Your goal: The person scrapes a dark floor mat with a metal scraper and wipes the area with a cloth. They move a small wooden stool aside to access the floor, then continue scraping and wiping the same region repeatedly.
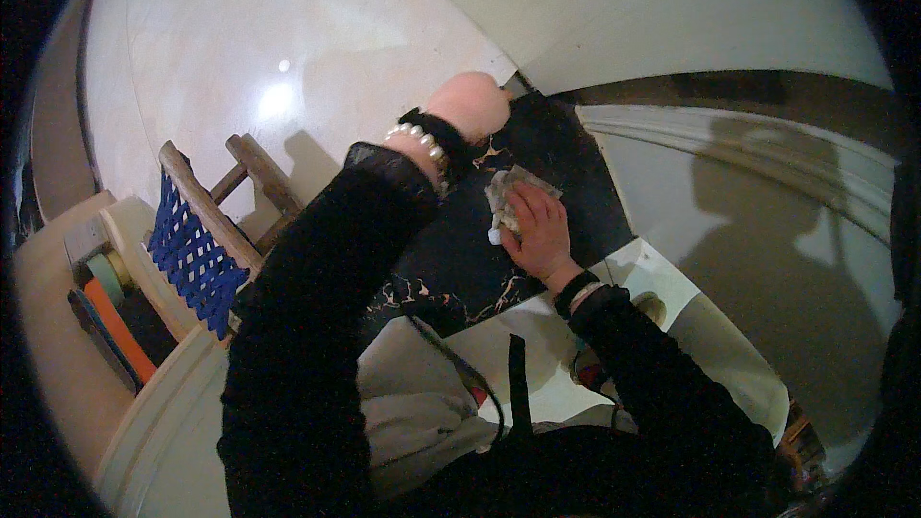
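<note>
A black stone-patterned surface (446,244) with light veins lies before me, set in a corner. My right hand (540,230) presses a crumpled pale cloth or wipe (504,208) against it, fingers bent over the bunched material. Farther off, my left hand (471,104) rests at the far end of the black surface, by the wall corner; its fingers are mostly hidden behind the back of the hand. A pearl bracelet (417,137) and a dark band circle the left wrist, and black sleeves cover both arms.
To the left stands a wooden-framed stool or chair (209,208) with a woven blue seat (191,255). Beyond it, a pale shelf or box holds an orange item (119,331) and a green roll (106,279). Moulding (719,147) runs along the right wall. A dark cord (460,367) hangs below me.
</note>
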A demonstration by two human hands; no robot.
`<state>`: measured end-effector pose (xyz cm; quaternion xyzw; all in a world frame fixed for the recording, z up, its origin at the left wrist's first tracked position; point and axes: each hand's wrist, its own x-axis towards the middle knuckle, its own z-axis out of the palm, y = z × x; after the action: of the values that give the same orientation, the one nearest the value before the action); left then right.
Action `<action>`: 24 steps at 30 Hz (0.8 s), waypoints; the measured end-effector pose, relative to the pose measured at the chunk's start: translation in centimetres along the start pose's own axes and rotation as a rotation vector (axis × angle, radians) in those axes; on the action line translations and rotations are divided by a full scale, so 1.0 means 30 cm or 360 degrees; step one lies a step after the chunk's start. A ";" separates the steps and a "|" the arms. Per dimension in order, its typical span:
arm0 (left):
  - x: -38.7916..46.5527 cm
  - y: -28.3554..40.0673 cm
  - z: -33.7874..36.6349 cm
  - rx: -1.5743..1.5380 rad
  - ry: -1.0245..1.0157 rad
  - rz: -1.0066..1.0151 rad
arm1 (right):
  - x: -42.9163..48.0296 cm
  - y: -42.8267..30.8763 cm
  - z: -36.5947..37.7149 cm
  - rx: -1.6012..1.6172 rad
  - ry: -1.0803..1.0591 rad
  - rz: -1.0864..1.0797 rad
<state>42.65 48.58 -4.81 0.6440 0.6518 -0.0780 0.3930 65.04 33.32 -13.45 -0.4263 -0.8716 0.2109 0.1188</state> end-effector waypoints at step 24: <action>-0.097 -0.115 0.062 -0.0027 0.0237 -0.0003 | 0.013 -0.016 -0.024 0.0059 -0.0022 0.0023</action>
<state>39.90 44.63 -5.68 0.6440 0.6805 -0.0247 0.3487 64.76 33.54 -12.60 -0.4289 -0.8652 0.2308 0.1191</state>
